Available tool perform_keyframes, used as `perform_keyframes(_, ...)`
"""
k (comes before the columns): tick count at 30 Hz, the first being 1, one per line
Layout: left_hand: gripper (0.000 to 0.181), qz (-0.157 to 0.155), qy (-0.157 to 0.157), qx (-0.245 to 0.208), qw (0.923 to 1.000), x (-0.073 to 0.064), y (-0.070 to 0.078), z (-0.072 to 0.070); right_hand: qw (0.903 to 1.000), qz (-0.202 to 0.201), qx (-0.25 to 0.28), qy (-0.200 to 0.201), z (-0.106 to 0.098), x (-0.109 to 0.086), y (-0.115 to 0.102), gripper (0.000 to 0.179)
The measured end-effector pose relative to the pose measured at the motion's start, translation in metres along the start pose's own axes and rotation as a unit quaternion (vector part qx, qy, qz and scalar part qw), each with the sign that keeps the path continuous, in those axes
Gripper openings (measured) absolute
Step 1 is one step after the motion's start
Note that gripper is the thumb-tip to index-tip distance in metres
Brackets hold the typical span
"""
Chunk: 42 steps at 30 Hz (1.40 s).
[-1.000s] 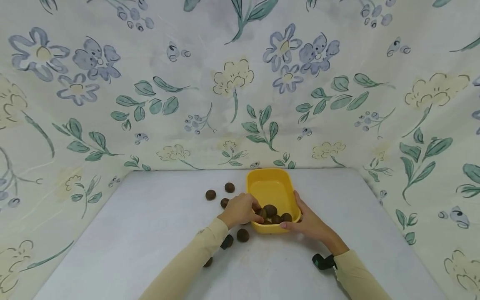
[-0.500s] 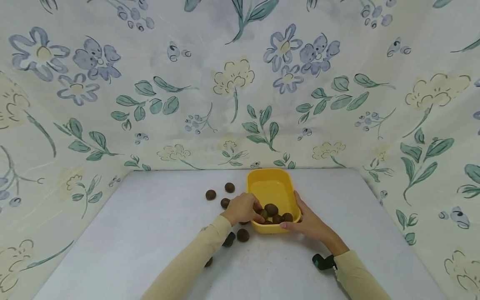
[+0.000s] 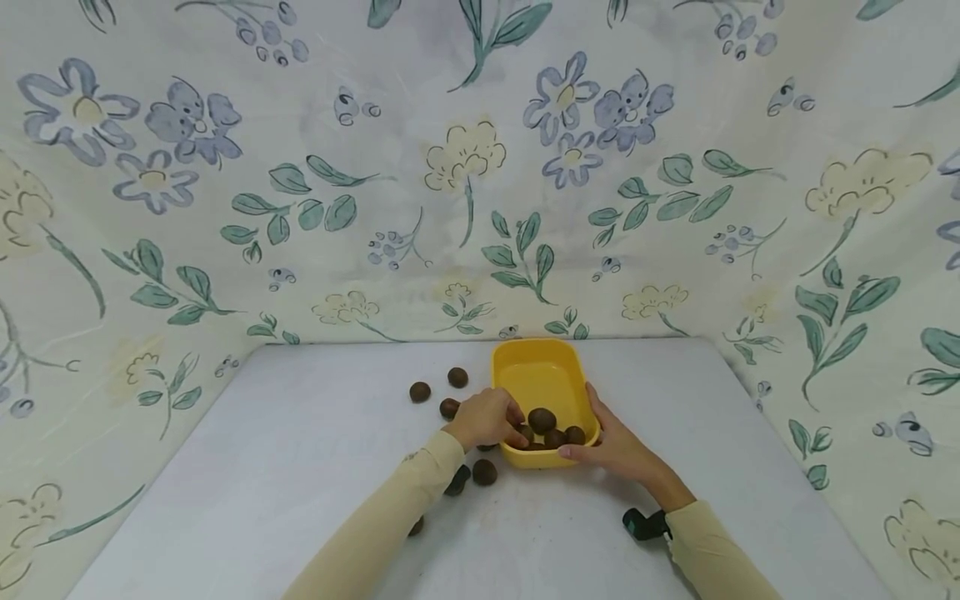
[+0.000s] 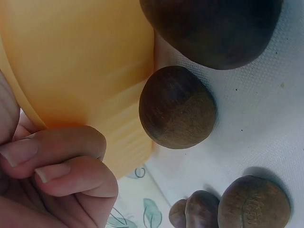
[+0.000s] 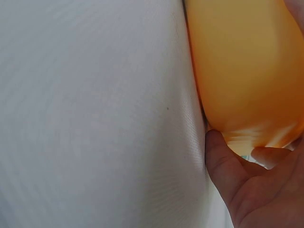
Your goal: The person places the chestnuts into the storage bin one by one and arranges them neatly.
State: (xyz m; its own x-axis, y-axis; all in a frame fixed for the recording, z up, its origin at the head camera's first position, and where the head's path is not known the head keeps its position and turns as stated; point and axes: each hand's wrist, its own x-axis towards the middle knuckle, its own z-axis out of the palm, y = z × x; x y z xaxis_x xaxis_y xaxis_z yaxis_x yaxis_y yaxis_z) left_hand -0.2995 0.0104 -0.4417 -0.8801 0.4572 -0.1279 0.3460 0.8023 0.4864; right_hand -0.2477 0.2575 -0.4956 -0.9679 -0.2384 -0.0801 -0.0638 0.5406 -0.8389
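A yellow plastic container (image 3: 543, 379) stands on the white table, with several brown chestnuts (image 3: 542, 420) gathered at its near end. My left hand (image 3: 486, 419) reaches over its left rim, thumb and fingers around a chestnut (image 3: 527, 433) inside; the hand covers part of that nut. In the left wrist view the fingers (image 4: 76, 176) curl in beside the container wall (image 4: 95, 71), and the held nut is out of sight. My right hand (image 3: 618, 446) grips the container's near right corner, thumb on the front rim. In the right wrist view its fingers (image 5: 221, 161) lie along the outer wall.
Several loose chestnuts (image 3: 484, 472) lie on the table (image 3: 300, 467) left of the container and under the left forearm. A patterned floral cloth (image 3: 465, 208) rises behind and at both sides. A black wrist camera (image 3: 643, 524) sits under the right wrist.
My left hand has shifted slightly to the right at the container's left rim, its fingers still around the chestnut. The right hand and the container have stayed in place.
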Motion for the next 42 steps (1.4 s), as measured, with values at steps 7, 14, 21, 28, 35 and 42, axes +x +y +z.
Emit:
perform_keyframes(7,0.046,-0.002,0.016,0.017,0.9997,-0.004,-0.004,0.001,1.0,0.005,0.004,-0.001,0.003,0.001,0.001,0.124)
perform_keyframes(14,0.053,0.021,0.07,0.006,0.9973,-0.019,-0.013,-0.003,0.9999,0.011,-0.004,0.001,0.005,0.003,0.001,0.126)
perform_keyframes(21,0.047,0.027,0.14,-0.058,0.988,-0.045,-0.02,-0.022,0.9998,0.018,-0.008,0.003,0.003,0.001,0.0,0.127)
perform_keyframes(28,0.043,0.011,0.172,-0.097,0.9803,-0.071,-0.034,-0.034,0.9999,0.013,-0.005,0.001,0.0,0.0,0.0,0.126)
perform_keyframes(35,0.033,0.013,0.205,-0.125,0.9707,-0.096,-0.05,-0.042,1.0,0.0,0.007,0.002,0.001,-0.001,-0.002,0.127)
perform_keyframes(42,0.034,-0.013,0.222,-0.146,0.9641,-0.118,-0.066,-0.042,1.0,0.002,0.004,0.005,0.001,0.0,-0.001,0.128)
